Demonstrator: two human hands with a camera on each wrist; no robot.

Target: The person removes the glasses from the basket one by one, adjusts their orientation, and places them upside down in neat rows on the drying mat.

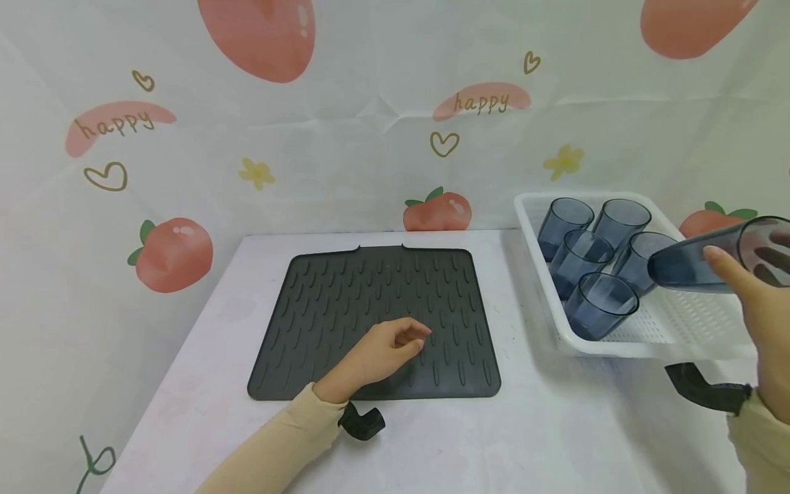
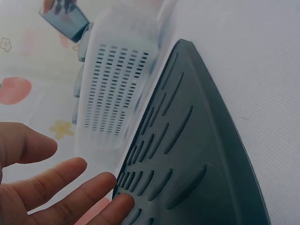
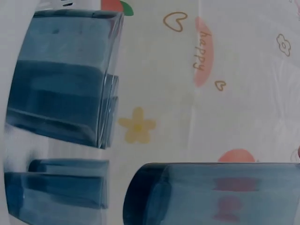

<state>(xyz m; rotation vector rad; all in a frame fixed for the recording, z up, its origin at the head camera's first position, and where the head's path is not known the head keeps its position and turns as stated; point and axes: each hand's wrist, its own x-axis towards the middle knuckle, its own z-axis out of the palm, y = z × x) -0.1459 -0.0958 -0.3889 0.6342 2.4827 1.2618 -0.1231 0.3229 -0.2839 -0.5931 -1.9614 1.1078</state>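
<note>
My right hand (image 1: pixel 762 322) grips a clear blue drinking glass (image 1: pixel 697 262), thumb on the near side and fingers showing through the far wall. This glass lies tipped nearly sideways above the right part of a white basket (image 1: pixel 623 348), its mouth toward the right; in the right wrist view its base end (image 3: pixel 154 194) points left. Several more blue glasses (image 1: pixel 601 305) stand leaning in the basket's left half. Over a dark grey ridged drying mat (image 1: pixel 370 288) hovers my left hand (image 1: pixel 387 348), holding nothing, its fingers loosely bent and spread in the left wrist view.
The mat lies flat on a white-covered table (image 1: pixel 432 446), left of the basket. Behind both hangs a pale backdrop (image 1: pixel 345 137) printed with fruit, hearts and flowers. The basket has slotted walls and a perforated floor.
</note>
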